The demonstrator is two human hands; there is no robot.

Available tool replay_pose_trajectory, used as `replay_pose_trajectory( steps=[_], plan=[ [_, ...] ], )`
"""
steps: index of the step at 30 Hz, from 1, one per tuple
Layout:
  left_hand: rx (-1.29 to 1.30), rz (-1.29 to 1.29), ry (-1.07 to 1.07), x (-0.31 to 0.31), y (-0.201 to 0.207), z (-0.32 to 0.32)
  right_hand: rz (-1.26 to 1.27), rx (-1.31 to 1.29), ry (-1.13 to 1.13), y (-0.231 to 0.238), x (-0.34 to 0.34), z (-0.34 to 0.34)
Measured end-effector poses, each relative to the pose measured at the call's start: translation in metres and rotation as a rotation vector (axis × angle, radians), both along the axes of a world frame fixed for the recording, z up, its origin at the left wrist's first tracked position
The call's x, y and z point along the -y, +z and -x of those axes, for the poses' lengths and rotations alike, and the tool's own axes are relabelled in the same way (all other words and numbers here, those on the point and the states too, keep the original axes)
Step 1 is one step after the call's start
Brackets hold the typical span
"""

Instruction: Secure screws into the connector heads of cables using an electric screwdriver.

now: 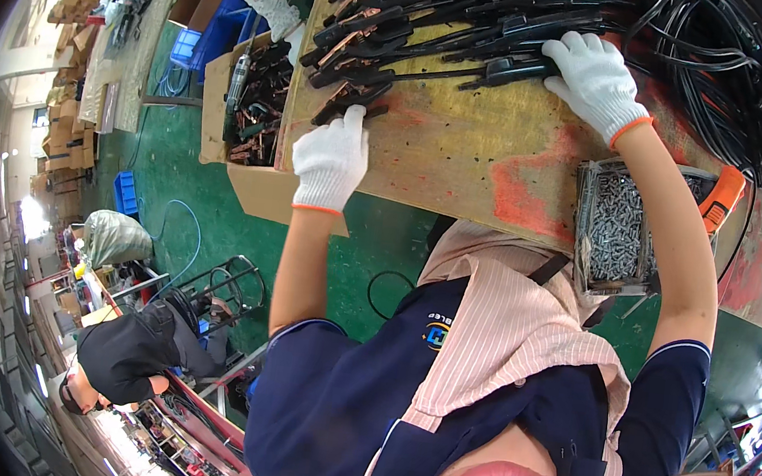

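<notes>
Black welding clamps with copper-coloured jaws lie in rows across the worktable, their black handles and cables running to the right. My left hand (331,165), in a white knit glove with an orange cuff, is closed at the table's near left edge, its fingers on a short black clamp part (359,104). Further right, my gloved right hand (594,82) is closed over the rear end of a black clamp handle (517,71), where the cable begins. The fingers partly hide what each hand grips.
A box of metal screws (622,226) stands by my right forearm, beside an orange-handled tool (722,200). Coiled black cables (713,83) fill the far right. An open carton (215,111) of copper parts adjoins the table's left edge. Another person (128,355) works at lower left.
</notes>
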State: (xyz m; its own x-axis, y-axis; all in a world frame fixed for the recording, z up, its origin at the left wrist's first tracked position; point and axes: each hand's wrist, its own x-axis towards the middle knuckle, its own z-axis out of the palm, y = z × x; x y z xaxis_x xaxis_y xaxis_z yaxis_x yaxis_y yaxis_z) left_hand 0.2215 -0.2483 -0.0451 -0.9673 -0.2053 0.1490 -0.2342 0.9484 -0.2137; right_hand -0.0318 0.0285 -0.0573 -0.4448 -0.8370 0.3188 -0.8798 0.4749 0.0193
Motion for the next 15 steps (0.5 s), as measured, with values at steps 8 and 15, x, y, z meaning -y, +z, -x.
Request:
replay_pose_trajectory(
  steps=[8,15],
  plan=[
    [0.166,-0.101,0.027,0.015,0.0,-0.003,-0.184,0.11,0.058,0.016,-0.008,-0.009],
    [-0.141,-0.238,-0.258,0.017,0.047,-0.015,-0.13,0.242,0.118,0.033,-0.037,-0.016]
  ],
)
